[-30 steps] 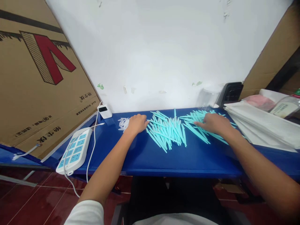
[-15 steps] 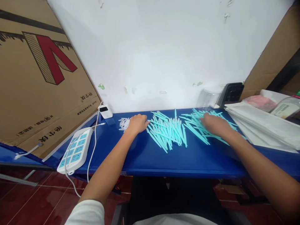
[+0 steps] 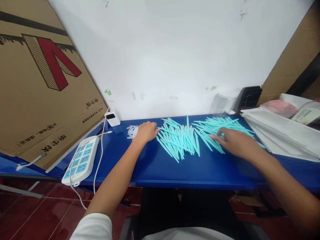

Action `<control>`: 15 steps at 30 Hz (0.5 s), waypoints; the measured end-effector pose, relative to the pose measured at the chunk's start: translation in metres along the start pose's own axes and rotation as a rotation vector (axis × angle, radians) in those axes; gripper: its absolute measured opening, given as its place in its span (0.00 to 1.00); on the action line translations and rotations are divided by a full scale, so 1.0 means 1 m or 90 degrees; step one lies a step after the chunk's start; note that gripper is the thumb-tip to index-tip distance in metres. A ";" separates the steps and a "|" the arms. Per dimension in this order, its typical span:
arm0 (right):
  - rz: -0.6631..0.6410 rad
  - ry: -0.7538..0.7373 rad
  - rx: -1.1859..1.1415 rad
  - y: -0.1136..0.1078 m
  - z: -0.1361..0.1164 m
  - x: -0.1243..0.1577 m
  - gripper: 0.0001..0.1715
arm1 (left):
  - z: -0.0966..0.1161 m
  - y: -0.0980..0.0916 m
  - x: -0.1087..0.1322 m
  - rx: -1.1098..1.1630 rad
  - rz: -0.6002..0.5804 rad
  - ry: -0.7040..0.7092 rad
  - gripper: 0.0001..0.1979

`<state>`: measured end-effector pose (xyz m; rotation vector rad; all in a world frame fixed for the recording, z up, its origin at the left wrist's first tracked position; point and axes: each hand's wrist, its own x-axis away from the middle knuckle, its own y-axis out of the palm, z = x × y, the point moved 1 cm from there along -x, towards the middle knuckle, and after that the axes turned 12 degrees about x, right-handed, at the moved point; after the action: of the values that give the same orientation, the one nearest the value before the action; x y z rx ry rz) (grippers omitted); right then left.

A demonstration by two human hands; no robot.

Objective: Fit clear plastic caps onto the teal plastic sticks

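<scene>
My left hand (image 3: 148, 131) rests on the blue table between a small heap of clear whitish pieces (image 3: 132, 132) and the middle pile of thin turquoise sticks (image 3: 178, 140). Its fingers curl under, and anything inside them is hidden. The thumb points toward the sticks, several of which have pale ends. Over the near side of the right pile of turquoise sticks (image 3: 221, 125) is my right hand (image 3: 233, 141), slightly blurred. A gap shows between its thumb and forefinger, with nothing visible in it.
A white power strip (image 3: 82, 161) with a cable lies at left, near a small white device (image 3: 113, 118). A large cardboard box (image 3: 45, 100) stands beyond. At right are white bags (image 3: 282, 130), a clear container (image 3: 225, 101) and a black object (image 3: 250, 97).
My right hand has drawn back toward me and a little right from the right pile, and its thumb and forefinger now show apart. My left hand has stayed in place.
</scene>
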<state>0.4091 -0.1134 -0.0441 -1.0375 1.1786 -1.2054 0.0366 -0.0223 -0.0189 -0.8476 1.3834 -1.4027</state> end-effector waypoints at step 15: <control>-0.081 -0.066 -0.123 0.033 0.071 0.015 0.20 | 0.001 0.001 0.000 -0.008 -0.006 -0.001 0.19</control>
<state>0.4829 -0.1274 -0.0696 -1.3212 1.1779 -1.1363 0.0379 -0.0225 -0.0197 -0.8647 1.3892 -1.4022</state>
